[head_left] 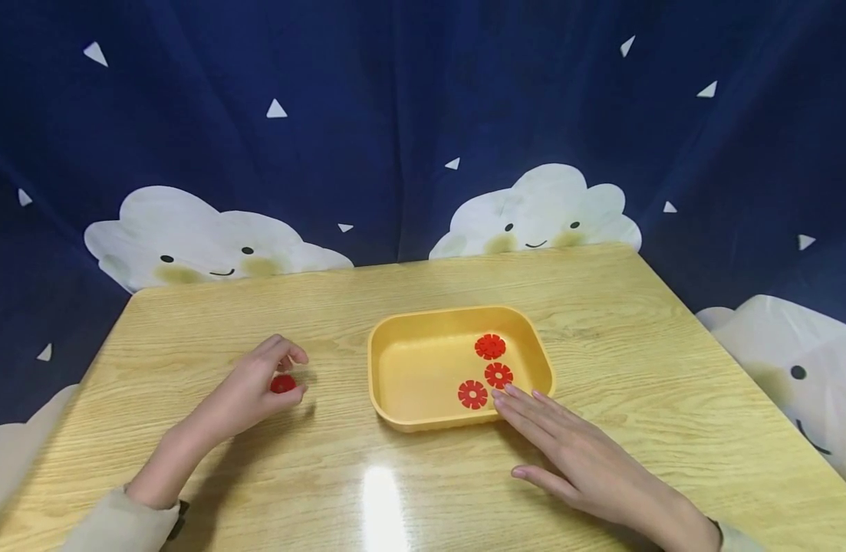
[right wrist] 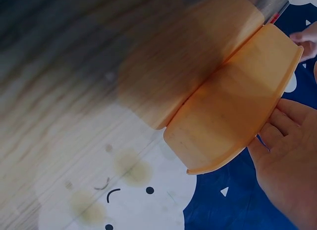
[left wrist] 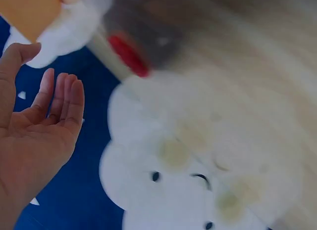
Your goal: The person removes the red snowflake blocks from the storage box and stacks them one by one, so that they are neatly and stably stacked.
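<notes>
My left hand (head_left: 257, 387) hovers over the table left of the tray, thumb and fingers apart and loosely bent, holding nothing. A red notched plastic disc (head_left: 282, 383) shows between thumb and fingers in the head view; in the left wrist view the red disc (left wrist: 130, 55) lies apart from the hand (left wrist: 44, 111). My right hand (head_left: 574, 452) has its fingers straight, their tips at the near right rim of a shallow yellow tray (head_left: 409, 421). Inside the tray's right half lie red snowflake discs: one near the front (head_left: 464, 396), one behind it (head_left: 490, 381), and overlapping ones (head_left: 490, 346) farther back.
The wood-grain table (head_left: 333, 475) extends around the tray on all sides. A dark blue curtain (head_left: 367, 115) with white clouds and triangles hangs along the back and both sides.
</notes>
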Tool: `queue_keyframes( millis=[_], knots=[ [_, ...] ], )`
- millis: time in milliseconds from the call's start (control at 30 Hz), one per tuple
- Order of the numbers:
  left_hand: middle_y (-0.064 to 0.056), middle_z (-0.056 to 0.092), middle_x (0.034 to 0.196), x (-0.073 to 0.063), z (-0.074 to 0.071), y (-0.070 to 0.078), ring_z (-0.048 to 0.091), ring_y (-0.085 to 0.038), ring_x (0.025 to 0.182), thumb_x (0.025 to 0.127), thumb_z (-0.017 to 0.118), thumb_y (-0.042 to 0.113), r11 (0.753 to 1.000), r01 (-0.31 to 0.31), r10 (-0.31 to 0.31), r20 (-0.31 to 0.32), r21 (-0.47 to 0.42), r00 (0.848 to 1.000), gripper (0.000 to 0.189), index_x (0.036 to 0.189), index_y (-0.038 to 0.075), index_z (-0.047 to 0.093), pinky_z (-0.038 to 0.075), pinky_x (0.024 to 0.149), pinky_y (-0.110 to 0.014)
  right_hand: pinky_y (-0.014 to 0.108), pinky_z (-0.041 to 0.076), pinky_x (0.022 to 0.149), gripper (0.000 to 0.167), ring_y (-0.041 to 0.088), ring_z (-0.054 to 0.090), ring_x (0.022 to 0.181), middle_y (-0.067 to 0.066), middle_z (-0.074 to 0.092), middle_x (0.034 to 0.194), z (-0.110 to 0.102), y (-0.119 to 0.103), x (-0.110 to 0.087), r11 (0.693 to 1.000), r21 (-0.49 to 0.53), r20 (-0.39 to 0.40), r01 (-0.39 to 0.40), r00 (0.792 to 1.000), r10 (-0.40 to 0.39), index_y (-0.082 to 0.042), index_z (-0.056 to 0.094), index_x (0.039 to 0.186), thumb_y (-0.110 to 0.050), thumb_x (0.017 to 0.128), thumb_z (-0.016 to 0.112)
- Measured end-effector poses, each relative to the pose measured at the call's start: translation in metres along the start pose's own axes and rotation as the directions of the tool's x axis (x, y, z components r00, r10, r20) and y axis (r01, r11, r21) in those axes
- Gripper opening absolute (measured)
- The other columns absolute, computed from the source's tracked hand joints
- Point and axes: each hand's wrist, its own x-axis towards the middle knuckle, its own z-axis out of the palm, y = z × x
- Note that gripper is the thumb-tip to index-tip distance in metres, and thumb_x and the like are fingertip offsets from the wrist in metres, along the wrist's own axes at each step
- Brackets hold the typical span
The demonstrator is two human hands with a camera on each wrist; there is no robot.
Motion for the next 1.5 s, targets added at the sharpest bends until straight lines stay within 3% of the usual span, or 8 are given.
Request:
queue_keyframes(
  millis=[267, 500, 633, 800, 900, 1133, 1267, 1500],
  knots=[
    [-0.002, 0.058, 0.102, 0.037, 0.012, 0.040, 0.062, -0.023, 0.093, 0.079, 0.078, 0.006, 0.992, -0.101, 0.102, 0.001, -0.080, 0.995, 0.032, 0.106, 0.007, 0.059, 0.054, 0.082, -0.038, 0.030, 0.016, 0.117, 0.081, 0.023, 0.031, 0.143, 0.000, 0.025, 0.160, 0.001, 0.002, 0.001, 1.000, 0.005, -0.001, 0.012, 1.000, -0.012, -0.015, 0.026, 0.156, -0.036, 0.090, 0.069],
    [0.000, 0.058, 0.103, 0.074, 0.035, 0.070, 0.058, -0.017, 0.092, 0.081, 0.076, 0.011, 0.976, -0.165, 0.181, 0.109, -0.145, 0.977, 0.032, 0.108, 0.007, 0.060, 0.052, 0.082, -0.035, 0.033, 0.018, 0.116, 0.081, 0.023, 0.031, 0.143, 0.000, 0.026, 0.160, 0.001, 0.002, 0.000, 1.000, 0.008, -0.008, 0.017, 1.000, -0.017, -0.014, 0.027, 0.155, -0.035, 0.089, 0.070],
    [-0.003, 0.060, 0.105, 0.094, 0.055, 0.083, 0.059, -0.022, 0.094, 0.082, 0.075, 0.013, 0.970, -0.177, 0.211, 0.206, -0.168, 0.956, 0.032, 0.109, 0.005, 0.060, 0.052, 0.085, -0.035, 0.031, 0.017, 0.117, 0.081, 0.022, 0.031, 0.143, 0.001, 0.027, 0.159, 0.001, 0.003, -0.001, 1.000, 0.000, 0.001, 0.003, 1.000, -0.003, -0.016, 0.026, 0.156, -0.036, 0.090, 0.069],
    [-0.011, 0.062, 0.110, 0.115, 0.081, 0.092, 0.060, -0.028, 0.096, 0.083, 0.074, 0.011, 0.960, -0.210, 0.261, 0.316, -0.188, 0.912, 0.034, 0.112, 0.000, 0.060, 0.051, 0.086, -0.034, 0.027, 0.014, 0.117, 0.082, 0.023, 0.032, 0.142, 0.002, 0.031, 0.158, 0.001, 0.003, -0.001, 1.000, -0.008, 0.018, -0.011, 1.000, 0.011, -0.016, 0.026, 0.156, -0.037, 0.090, 0.069],
    [-0.011, 0.062, 0.111, 0.123, 0.093, 0.097, 0.060, -0.027, 0.097, 0.082, 0.074, 0.009, 0.956, -0.229, 0.284, 0.366, -0.185, 0.886, 0.036, 0.113, 0.000, 0.059, 0.049, 0.087, -0.028, 0.026, 0.012, 0.117, 0.080, 0.023, 0.032, 0.142, 0.003, 0.032, 0.157, 0.000, 0.002, -0.001, 1.000, -0.006, 0.032, -0.015, 0.999, 0.015, -0.016, 0.025, 0.156, -0.038, 0.091, 0.068],
    [-0.010, 0.061, 0.111, 0.134, 0.115, 0.101, 0.057, -0.022, 0.099, 0.081, 0.076, 0.005, 0.956, -0.224, 0.288, 0.455, -0.191, 0.842, 0.037, 0.114, 0.000, 0.060, 0.046, 0.089, -0.024, 0.025, 0.012, 0.117, 0.080, 0.024, 0.032, 0.142, 0.003, 0.032, 0.157, -0.001, 0.002, -0.002, 1.000, -0.011, 0.037, -0.019, 0.999, 0.019, -0.017, 0.025, 0.156, -0.038, 0.092, 0.067],
    [-0.009, 0.061, 0.107, 0.137, 0.124, 0.099, 0.054, -0.020, 0.095, 0.081, 0.076, 0.006, 0.948, -0.273, 0.317, 0.482, -0.161, 0.817, 0.036, 0.113, 0.000, 0.061, 0.044, 0.088, -0.023, 0.024, 0.010, 0.117, 0.080, 0.024, 0.032, 0.142, 0.004, 0.031, 0.158, -0.001, 0.002, -0.002, 1.000, -0.005, 0.052, -0.026, 0.998, 0.026, -0.017, 0.024, 0.156, -0.039, 0.092, 0.066],
    [-0.007, 0.063, 0.105, 0.138, 0.129, 0.098, 0.054, -0.019, 0.093, 0.080, 0.078, 0.007, 0.933, -0.334, 0.354, 0.487, -0.131, 0.798, 0.036, 0.110, 0.001, 0.061, 0.043, 0.089, -0.024, 0.026, 0.013, 0.117, 0.080, 0.024, 0.032, 0.142, 0.004, 0.032, 0.157, 0.000, 0.002, -0.003, 1.000, -0.012, 0.024, -0.019, 1.000, 0.020, -0.017, 0.025, 0.156, -0.039, 0.092, 0.067]
  ],
)
